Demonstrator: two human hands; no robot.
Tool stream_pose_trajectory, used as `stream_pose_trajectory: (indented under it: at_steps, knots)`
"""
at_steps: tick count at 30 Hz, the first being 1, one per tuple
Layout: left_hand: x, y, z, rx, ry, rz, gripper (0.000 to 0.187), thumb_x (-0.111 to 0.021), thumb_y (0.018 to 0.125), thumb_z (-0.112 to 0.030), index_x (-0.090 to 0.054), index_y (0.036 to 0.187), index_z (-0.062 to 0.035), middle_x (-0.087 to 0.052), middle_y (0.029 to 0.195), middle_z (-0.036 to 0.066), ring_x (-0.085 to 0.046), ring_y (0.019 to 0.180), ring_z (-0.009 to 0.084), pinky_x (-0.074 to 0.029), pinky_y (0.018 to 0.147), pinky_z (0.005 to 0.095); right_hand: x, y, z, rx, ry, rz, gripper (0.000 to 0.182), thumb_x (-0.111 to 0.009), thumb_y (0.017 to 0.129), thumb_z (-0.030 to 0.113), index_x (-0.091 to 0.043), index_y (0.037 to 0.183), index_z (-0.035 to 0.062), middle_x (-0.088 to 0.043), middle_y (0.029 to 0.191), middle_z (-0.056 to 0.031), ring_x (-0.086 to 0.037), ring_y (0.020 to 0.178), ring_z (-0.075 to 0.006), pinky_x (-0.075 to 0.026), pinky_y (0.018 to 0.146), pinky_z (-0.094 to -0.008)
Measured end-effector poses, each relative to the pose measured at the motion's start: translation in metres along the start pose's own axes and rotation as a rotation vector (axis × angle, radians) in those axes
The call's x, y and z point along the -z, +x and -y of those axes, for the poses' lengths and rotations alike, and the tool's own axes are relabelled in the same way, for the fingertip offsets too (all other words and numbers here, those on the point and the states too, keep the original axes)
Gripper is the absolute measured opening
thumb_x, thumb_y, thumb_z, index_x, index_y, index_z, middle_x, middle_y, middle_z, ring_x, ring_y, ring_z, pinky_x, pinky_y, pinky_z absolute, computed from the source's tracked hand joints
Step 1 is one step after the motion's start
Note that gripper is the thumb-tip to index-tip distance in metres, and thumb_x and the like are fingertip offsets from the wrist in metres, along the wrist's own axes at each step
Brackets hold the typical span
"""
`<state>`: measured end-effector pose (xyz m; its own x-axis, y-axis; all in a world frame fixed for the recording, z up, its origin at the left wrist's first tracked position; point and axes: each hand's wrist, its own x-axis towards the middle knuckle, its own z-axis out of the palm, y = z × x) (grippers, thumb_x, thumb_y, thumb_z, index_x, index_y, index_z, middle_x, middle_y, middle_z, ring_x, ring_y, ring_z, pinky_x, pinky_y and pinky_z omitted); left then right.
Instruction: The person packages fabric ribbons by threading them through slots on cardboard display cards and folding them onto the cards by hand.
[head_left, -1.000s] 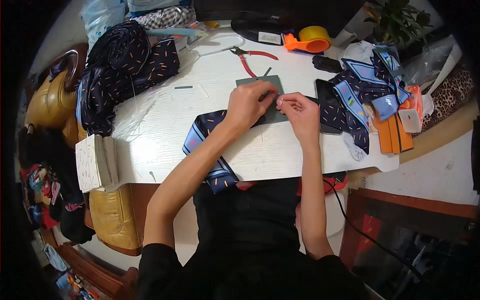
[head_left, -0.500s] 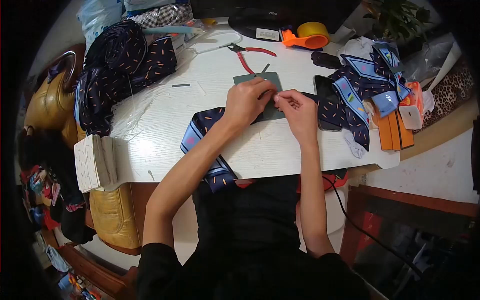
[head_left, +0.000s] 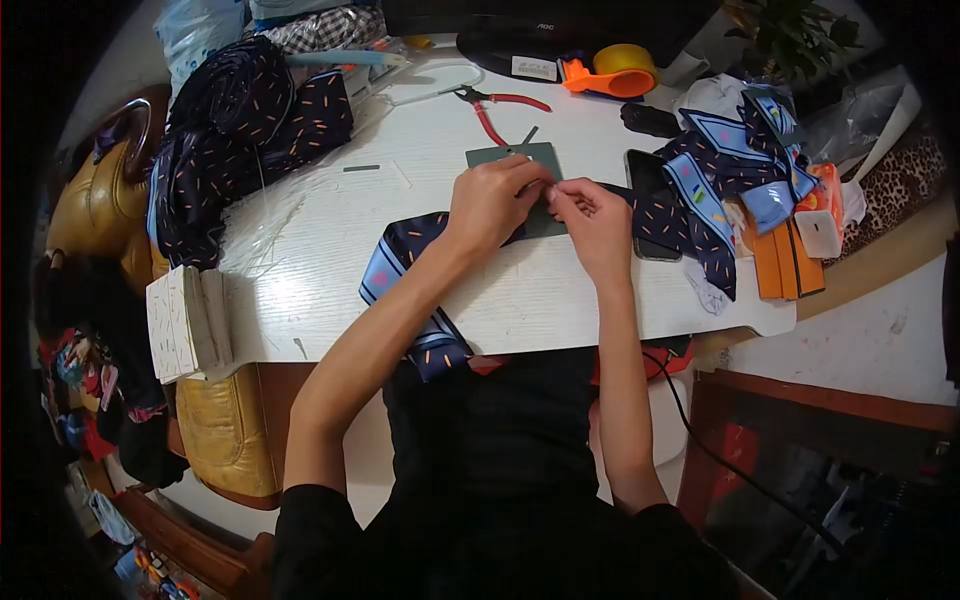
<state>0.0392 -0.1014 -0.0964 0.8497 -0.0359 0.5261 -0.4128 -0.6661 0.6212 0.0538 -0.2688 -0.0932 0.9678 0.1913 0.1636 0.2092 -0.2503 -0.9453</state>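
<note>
My left hand (head_left: 488,205) and my right hand (head_left: 597,222) meet over a small dark green board (head_left: 541,154), both with fingers pinched together at the fingertips. What they pinch is too small and hidden to name. Beneath them lies a narrow navy fabric strip (head_left: 413,240) with orange dashes and a light blue border. Its left end bends down over the table's front edge, and its right part crosses a black phone (head_left: 648,178). Red-handled pliers (head_left: 484,121) lie just beyond the board, near a short dark strip (head_left: 531,135).
A rolled bundle of navy fabric (head_left: 240,110) and clear thin strands (head_left: 265,225) occupy the left of the white table (head_left: 320,310). A tape dispenser (head_left: 620,78) stands below the monitor (head_left: 560,30). Folded navy-and-blue fabric (head_left: 735,150) and an orange box (head_left: 788,262) are at right.
Both hands stay pinched together in nearly the same place. The whole view has shifted very slightly; nothing on the table has visibly moved.
</note>
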Motion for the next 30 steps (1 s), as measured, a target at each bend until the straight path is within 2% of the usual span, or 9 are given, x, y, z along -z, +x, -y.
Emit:
stream_pose_trajectory:
  at_steps: [8, 12, 17, 19, 22, 23, 26, 30]
  knots:
    - [0.002, 0.002, 0.003, -0.034, -0.074, 0.027, 0.011, -0.072, 0.083, -0.010, -0.073, 0.093, -0.0116, -0.070, 0.087, 0.005, -0.069, 0.076, 0.0288, -0.055, 0.064, 0.0385, 0.000, 0.000, 0.006, 0.004, 0.070, -0.034, 0.012, -0.072, 0.090, 0.005, -0.063, 0.090, -0.0036, -0.068, 0.072, -0.0062, -0.063, 0.066, -0.0065, -0.051, 0.062, -0.0225]
    - [0.004, 0.003, 0.002, -0.091, -0.134, 0.028, 0.014, -0.074, 0.083, -0.011, -0.073, 0.097, -0.0106, -0.070, 0.089, 0.006, -0.070, 0.077, 0.0287, -0.056, 0.067, 0.0363, -0.002, 0.000, -0.001, 0.131, 0.040, -0.060, 0.012, -0.069, 0.091, 0.006, -0.063, 0.090, -0.0036, -0.066, 0.074, -0.0055, -0.062, 0.069, -0.0067, -0.050, 0.063, -0.0243]
    - [0.014, 0.006, -0.008, -0.008, -0.203, 0.145, 0.023, -0.077, 0.082, -0.006, -0.072, 0.104, -0.0072, -0.072, 0.098, 0.008, -0.071, 0.078, 0.0245, -0.058, 0.071, 0.0329, -0.002, 0.001, -0.008, 0.100, 0.100, -0.064, 0.011, -0.069, 0.092, 0.006, -0.065, 0.089, -0.0039, -0.067, 0.074, -0.0053, -0.060, 0.067, -0.0064, -0.049, 0.062, -0.0236]
    - [0.011, 0.005, -0.007, -0.013, -0.183, 0.136, 0.023, -0.078, 0.082, -0.008, -0.072, 0.104, -0.0070, -0.071, 0.097, 0.008, -0.071, 0.078, 0.0241, -0.058, 0.070, 0.0325, -0.001, 0.001, -0.008, 0.064, 0.152, -0.052, 0.011, -0.069, 0.093, 0.006, -0.065, 0.089, -0.0038, -0.067, 0.075, -0.0049, -0.060, 0.067, -0.0058, -0.048, 0.061, -0.0228]
    - [0.009, 0.004, -0.003, -0.073, -0.137, 0.116, 0.024, -0.079, 0.082, -0.010, -0.072, 0.104, -0.0068, -0.071, 0.095, 0.008, -0.070, 0.077, 0.0236, -0.057, 0.069, 0.0319, 0.004, -0.002, 0.002, -0.049, 0.109, -0.067, 0.012, -0.070, 0.092, 0.007, -0.066, 0.087, -0.0038, -0.065, 0.071, -0.0028, -0.058, 0.064, -0.0046, -0.046, 0.059, -0.0218]
    - [0.008, 0.004, -0.001, -0.101, -0.122, 0.107, 0.024, -0.079, 0.082, -0.011, -0.072, 0.104, -0.0067, -0.071, 0.094, 0.008, -0.070, 0.076, 0.0235, -0.057, 0.069, 0.0317, 0.005, -0.002, 0.003, -0.028, 0.067, -0.064, 0.013, -0.070, 0.093, 0.007, -0.066, 0.087, -0.0034, -0.065, 0.072, -0.0022, -0.057, 0.065, -0.0042, -0.044, 0.059, -0.0208]
    - [0.005, 0.005, 0.003, -0.086, -0.159, 0.107, 0.022, -0.078, 0.082, -0.008, -0.072, 0.103, -0.0069, -0.070, 0.092, 0.008, -0.069, 0.075, 0.0242, -0.057, 0.068, 0.0321, 0.007, -0.003, 0.005, 0.016, -0.045, -0.050, 0.015, -0.069, 0.095, 0.009, -0.065, 0.087, -0.0025, -0.065, 0.073, -0.0007, -0.055, 0.066, -0.0031, -0.040, 0.058, -0.0191]
    - [0.006, 0.004, 0.005, -0.107, -0.170, 0.074, 0.014, -0.075, 0.083, -0.013, -0.071, 0.096, -0.0099, -0.069, 0.091, 0.006, -0.069, 0.077, 0.0302, -0.055, 0.066, 0.0383, 0.008, -0.003, 0.007, 0.027, -0.078, -0.003, 0.013, -0.069, 0.094, 0.008, -0.066, 0.086, -0.0018, -0.062, 0.071, 0.0003, -0.052, 0.064, -0.0023, -0.039, 0.057, -0.0195]
